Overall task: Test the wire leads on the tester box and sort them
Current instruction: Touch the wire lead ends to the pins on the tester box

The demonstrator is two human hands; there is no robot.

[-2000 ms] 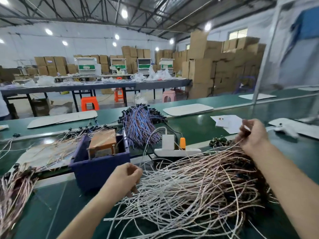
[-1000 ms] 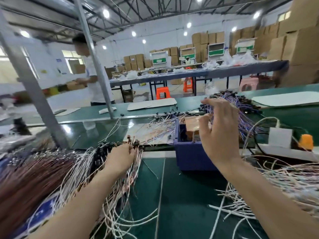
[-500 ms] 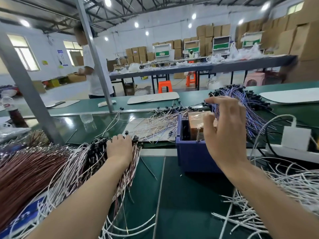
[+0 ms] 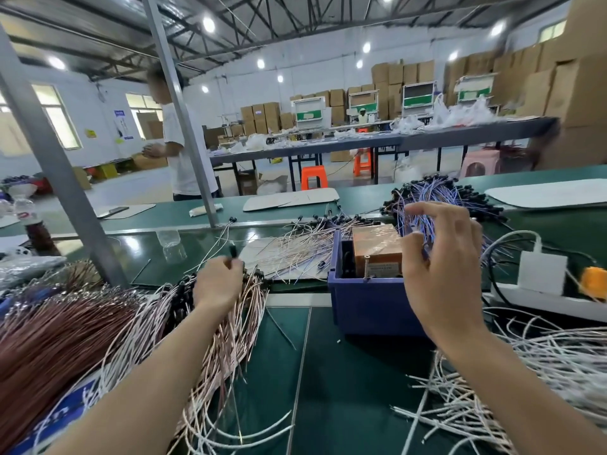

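Working the pick-up part of the test cycle, by the look of it. Pinching a black-capped lead [image 4: 233, 251] in the left hand [image 4: 218, 284], fingers [image 4: 230, 265] curled tight round it, at the far edge of the pink-and-white lead pile [image 4: 226, 343] on the desk [image 4: 345, 389].

Holding the right hand [image 4: 443, 267] raised just beside the tester box [image 4: 376, 247], thumb and forefinger parted, the rest half-curled. Being unable to tell whether pinching a thin strand or nothing, with the purple leads [image 4: 437, 198] crowding right behind.

Finding the tester box seated in the blue bin [image 4: 368, 310] at mid-desk. Seeing leads spread over a white card [image 4: 289, 254] just to its left, probably checked ones, and a heap of white leads [image 4: 542, 366] at near right.

Next, most likely, needing to draw the pinched lead clear of the pile without dragging its neighbours along, then carrying it across to the box. Calling for the right hand to catch the free end and steady the bare tips on the contacts, too small to make out here. After that, dropping it with the good ones or the rejects. Judging plenty left to do, going by the piles.
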